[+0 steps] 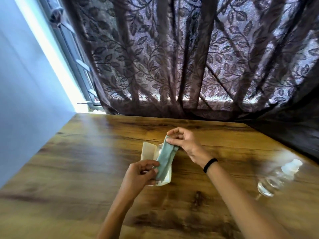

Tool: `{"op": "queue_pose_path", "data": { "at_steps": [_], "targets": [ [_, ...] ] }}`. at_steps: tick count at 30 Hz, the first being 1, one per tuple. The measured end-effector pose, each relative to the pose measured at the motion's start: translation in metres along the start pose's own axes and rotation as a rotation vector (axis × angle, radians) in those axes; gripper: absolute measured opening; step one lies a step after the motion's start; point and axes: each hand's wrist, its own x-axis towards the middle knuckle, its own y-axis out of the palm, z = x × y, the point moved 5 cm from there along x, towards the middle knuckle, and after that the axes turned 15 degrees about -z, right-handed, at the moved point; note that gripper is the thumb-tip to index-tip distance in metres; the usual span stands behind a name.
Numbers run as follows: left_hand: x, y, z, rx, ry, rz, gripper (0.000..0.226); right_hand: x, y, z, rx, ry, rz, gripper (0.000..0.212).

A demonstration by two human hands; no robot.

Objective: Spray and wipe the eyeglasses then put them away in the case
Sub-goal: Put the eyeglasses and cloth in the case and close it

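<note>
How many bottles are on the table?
1. A clear spray bottle lies blurred on the wooden table, off to the person's right, apart from both hands. Nothing else in view looks like a bottle; the curtain could hide others.

Both bare forearms are reaching forward from the lower edge. The left hand (140, 173) is curling its fingers and pinching the near end of a cloth (164, 162). The right hand (183, 141), a dark band on its wrist, is pinching the far end between thumb and fingertips, palm angling downward.
</note>
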Motion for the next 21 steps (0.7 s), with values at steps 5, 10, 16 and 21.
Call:
{"op": "queue_pose_path", "data": {
  "at_steps": [5, 10, 16, 21],
  "targets": [
    [0.003, -0.013, 0.022, -0.023, -0.053, -0.131, 0.018, 0.007, 0.036, 0.013, -0.253, -0.176, 0.064, 0.018],
    [0.011, -0.009, 0.034, 0.064, -0.08, -0.135, 0.016, 0.017, 0.06, 0.02, -0.532, -0.322, 0.133, 0.016],
    [0.01, 0.002, 0.028, 0.25, -0.015, -0.087, 0.019, 0.018, 0.065, 0.01, -0.796, -0.437, 0.155, 0.015],
    [0.006, 0.008, 0.017, 0.39, 0.065, -0.061, 0.022, 0.017, 0.054, 0.002, -0.782, -0.404, 0.125, 0.014]
  ]
}}
